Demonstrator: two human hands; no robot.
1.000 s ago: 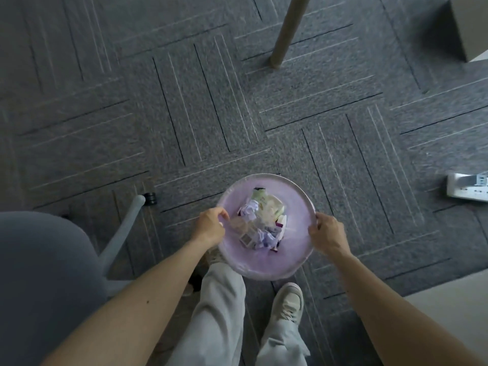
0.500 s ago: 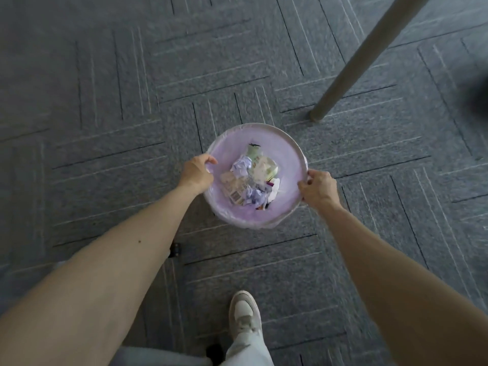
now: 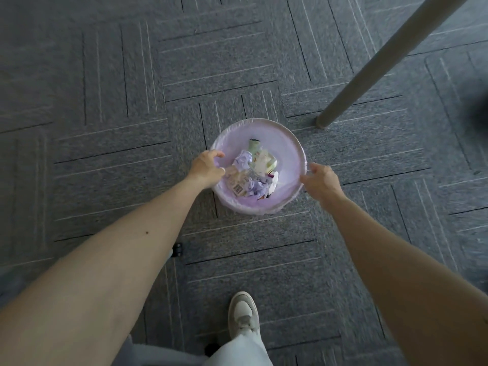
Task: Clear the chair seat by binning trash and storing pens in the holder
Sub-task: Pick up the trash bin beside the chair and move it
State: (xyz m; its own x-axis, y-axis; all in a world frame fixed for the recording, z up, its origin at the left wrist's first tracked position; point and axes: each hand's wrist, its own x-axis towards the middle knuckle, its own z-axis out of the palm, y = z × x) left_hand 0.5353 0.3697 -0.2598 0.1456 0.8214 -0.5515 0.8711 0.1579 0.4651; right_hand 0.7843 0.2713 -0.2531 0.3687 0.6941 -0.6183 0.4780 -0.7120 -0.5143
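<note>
Soft, dim, even light fell without hard shadows, the carpet (image 3: 105, 75) smeared with motion blur, and wide-angle distortion bent the edges.

Grey carpet-tile floor (image 3: 105, 75) carries the lilac-lined bin (image 3: 286, 149), a table leg (image 3: 369, 70) and a shoe (image 3: 243, 315).

- We logged the bin (image 3: 289, 145) as pale lilac inside, whitish at the rim.
- We noted the trash (image 3: 244, 163) as lilac and white, one scrap (image 3: 238, 189) bearing a black barcode.
- We recorded the carpet (image 3: 105, 75) as dark grey, with thin pale and black stripes.
- We noted the shoe (image 3: 244, 314) as cream.
</note>
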